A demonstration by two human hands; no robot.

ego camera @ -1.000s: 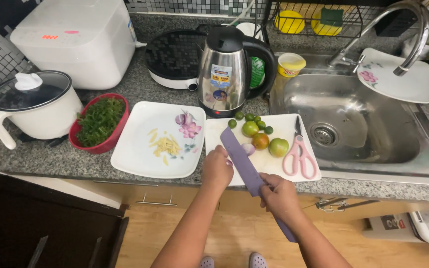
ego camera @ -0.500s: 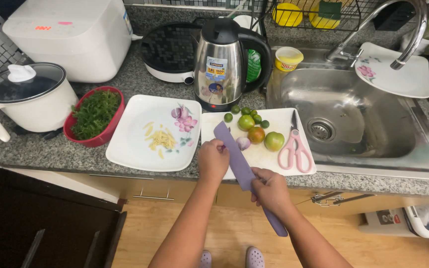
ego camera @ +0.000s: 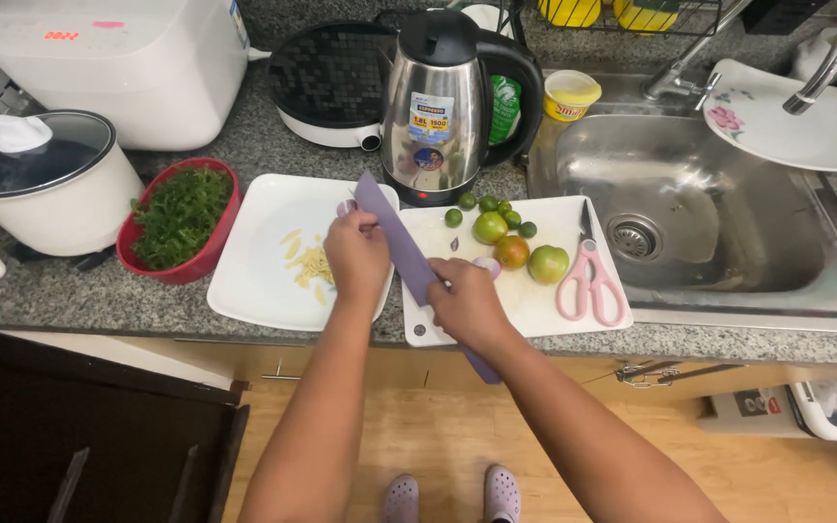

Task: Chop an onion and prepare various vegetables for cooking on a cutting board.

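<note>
My right hand (ego camera: 467, 305) grips the handle of a purple knife (ego camera: 394, 237), its blade reaching up and left over the white square plate (ego camera: 263, 261). My left hand (ego camera: 357, 254) rests against the blade's side above the plate, fingers bent onto it. Pale chopped pieces (ego camera: 307, 261) lie on the plate. The white cutting board (ego camera: 535, 310) beside it carries green limes (ego camera: 489, 227), an orange tomato (ego camera: 511, 252), a small onion piece (ego camera: 486, 263) and pink scissors (ego camera: 588, 281).
A red bowl of chopped greens (ego camera: 181, 218), a white pot with a lid (ego camera: 36, 189), a steel kettle (ego camera: 433, 102), a black round cooker (ego camera: 326, 82) and a white appliance (ego camera: 118, 58) stand on the granite counter. The steel sink (ego camera: 709, 208) is at right with a plate (ego camera: 777, 111).
Both hands have carried the knife leftward from over the cutting board to over the white plate; the pinkish pieces on the plate are now hidden by my left hand.
</note>
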